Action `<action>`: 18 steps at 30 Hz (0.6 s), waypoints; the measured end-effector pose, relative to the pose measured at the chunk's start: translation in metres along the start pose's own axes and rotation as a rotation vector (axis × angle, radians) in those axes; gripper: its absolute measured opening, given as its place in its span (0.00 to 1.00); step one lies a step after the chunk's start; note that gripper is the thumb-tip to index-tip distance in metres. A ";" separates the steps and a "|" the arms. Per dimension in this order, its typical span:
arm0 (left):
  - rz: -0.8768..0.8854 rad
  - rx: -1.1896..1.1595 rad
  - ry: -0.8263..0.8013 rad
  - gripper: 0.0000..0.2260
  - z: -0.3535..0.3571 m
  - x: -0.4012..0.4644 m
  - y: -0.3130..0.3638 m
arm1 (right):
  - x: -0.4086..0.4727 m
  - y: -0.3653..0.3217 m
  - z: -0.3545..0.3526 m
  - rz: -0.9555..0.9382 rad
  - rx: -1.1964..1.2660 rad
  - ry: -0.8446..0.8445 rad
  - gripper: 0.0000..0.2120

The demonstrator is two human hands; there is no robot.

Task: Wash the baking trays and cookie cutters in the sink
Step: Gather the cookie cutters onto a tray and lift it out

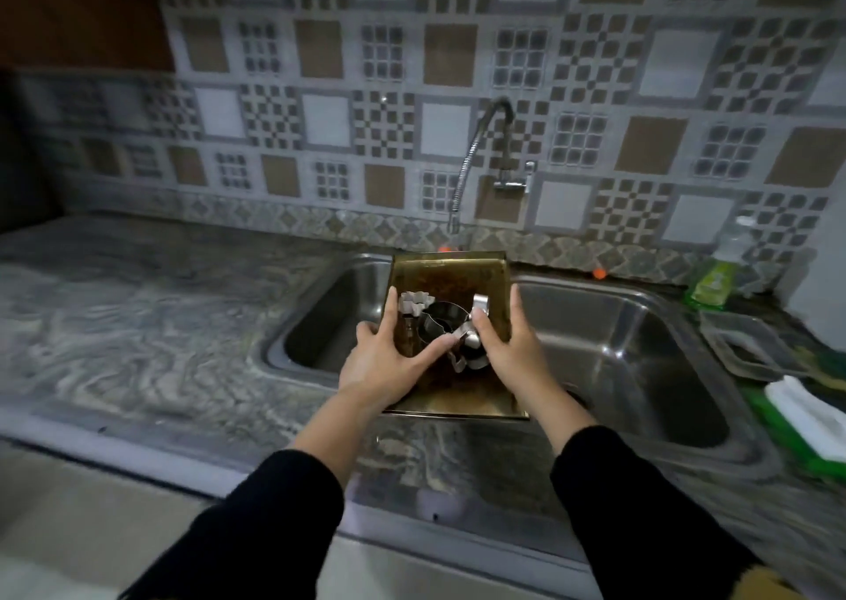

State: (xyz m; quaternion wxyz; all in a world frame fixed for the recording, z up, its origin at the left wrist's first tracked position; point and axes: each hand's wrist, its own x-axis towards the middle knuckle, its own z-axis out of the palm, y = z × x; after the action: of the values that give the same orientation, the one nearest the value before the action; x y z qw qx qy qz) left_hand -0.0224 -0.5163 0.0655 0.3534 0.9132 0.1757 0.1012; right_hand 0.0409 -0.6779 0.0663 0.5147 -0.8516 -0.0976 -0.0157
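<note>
Both hands hold a stained, brownish baking tray [451, 274] over the steel sink [631, 343], its far edge reaching under the tap [476, 159]. The left hand [382, 361] grips the tray's left edge, thumb stretched across onto the metal cookie cutters [439, 324] heaped on it between the two hands. The right hand [510, 343] clasps the right edge, thumb pressing a cutter. A green soap bottle [714, 274] stands well off beyond the right hand, a sponge [805, 421] nearer.
</note>
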 end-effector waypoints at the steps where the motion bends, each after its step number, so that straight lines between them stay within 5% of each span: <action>1: -0.034 -0.003 0.016 0.49 -0.009 -0.005 -0.011 | -0.003 -0.005 0.013 0.011 0.019 -0.028 0.40; 18: -0.267 0.014 0.090 0.56 -0.177 0.012 -0.202 | -0.007 -0.118 0.255 -0.001 0.091 -0.297 0.42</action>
State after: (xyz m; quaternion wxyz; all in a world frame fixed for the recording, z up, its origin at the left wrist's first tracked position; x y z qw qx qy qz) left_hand -0.1168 -0.2644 0.0574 0.3491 0.8787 0.3121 0.0930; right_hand -0.0064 -0.4017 0.0488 0.5328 -0.8203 -0.1736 0.1146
